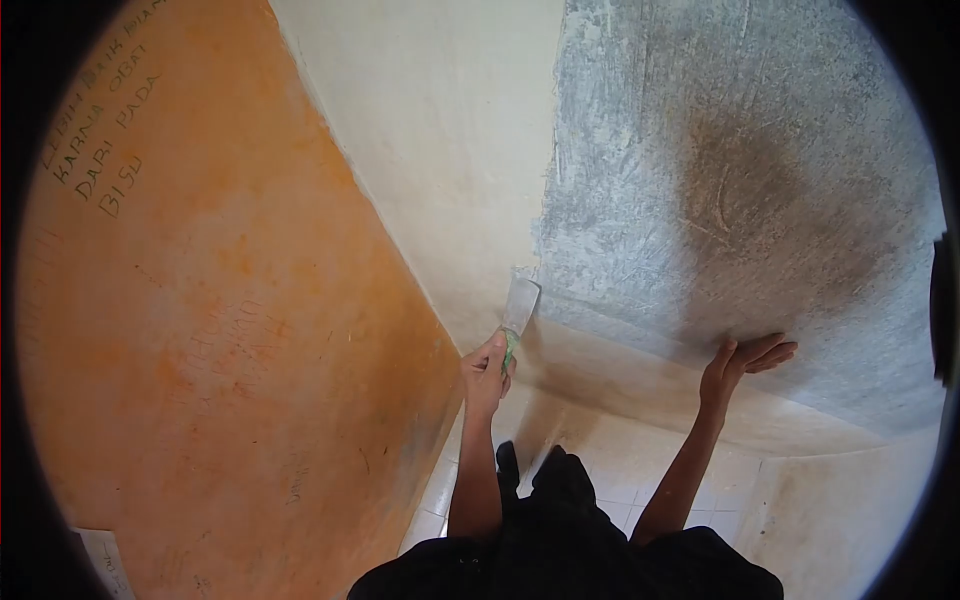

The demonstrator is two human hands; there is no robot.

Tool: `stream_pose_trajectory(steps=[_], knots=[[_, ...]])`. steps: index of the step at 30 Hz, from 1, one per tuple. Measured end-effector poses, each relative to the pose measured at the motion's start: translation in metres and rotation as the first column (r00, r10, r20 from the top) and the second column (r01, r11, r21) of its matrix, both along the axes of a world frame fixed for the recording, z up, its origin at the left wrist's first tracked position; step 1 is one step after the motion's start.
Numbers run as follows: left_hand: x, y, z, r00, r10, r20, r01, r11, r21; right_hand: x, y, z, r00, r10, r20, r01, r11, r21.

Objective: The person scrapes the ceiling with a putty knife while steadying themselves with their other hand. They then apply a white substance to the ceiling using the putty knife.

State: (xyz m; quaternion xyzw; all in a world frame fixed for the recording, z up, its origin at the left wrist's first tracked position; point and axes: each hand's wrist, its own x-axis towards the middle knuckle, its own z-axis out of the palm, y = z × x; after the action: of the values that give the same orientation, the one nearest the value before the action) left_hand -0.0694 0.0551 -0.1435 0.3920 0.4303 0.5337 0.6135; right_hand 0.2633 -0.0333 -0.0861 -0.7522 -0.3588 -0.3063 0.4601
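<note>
My left hand [487,372] is closed round the green handle of a scraper [521,304]. The scraper's wide metal blade points up and lies against the wall, at the lower left corner of the grey scraped area [620,200]. Pale paint [450,130] covers the wall to the left of that area. My right hand [748,362] rests on the wall near the grey area's lower edge, fingers stretched out to the right and holding nothing. A dark shadow lies on the wall above it.
An orange wall [230,330] with handwriting meets the pale wall at a corner on the left. A paper [103,562] is at the lower left. White floor tiles [620,492] show below, beside my dark clothing. A dark object [941,310] stands at the right edge.
</note>
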Motion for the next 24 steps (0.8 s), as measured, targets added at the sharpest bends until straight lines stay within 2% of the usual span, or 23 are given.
stream_pose_trajectory(steps=[5,7,10,17,21,24], knots=[[-0.002,0.004,0.024,1.0,0.0,-0.026,0.0,1.0,0.01,-0.001,0.008,0.0,1.0,0.013,0.0,-0.013,1.0,-0.027],[-0.004,0.003,0.004,0.999,0.005,-0.033,-0.006,1.0,-0.02,0.001,0.006,-0.001,1.0,0.026,0.006,-0.026,0.999,-0.046],[-0.002,0.004,0.002,0.998,0.027,-0.048,-0.027,1.0,-0.014,0.0,0.006,-0.001,0.999,0.042,0.008,-0.042,0.999,-0.028],[-0.009,0.001,0.021,0.998,0.022,-0.059,-0.025,0.999,-0.038,-0.001,0.01,-0.001,0.999,0.046,0.019,-0.044,0.995,-0.087],[-0.004,0.007,0.027,0.999,0.011,-0.044,-0.013,0.998,-0.058,-0.004,0.009,-0.001,0.999,0.038,0.028,-0.036,0.997,-0.063],[-0.014,0.007,0.033,0.995,-0.014,-0.103,0.009,0.999,-0.048,-0.003,0.011,-0.002,0.999,0.048,0.027,-0.045,0.994,-0.098]])
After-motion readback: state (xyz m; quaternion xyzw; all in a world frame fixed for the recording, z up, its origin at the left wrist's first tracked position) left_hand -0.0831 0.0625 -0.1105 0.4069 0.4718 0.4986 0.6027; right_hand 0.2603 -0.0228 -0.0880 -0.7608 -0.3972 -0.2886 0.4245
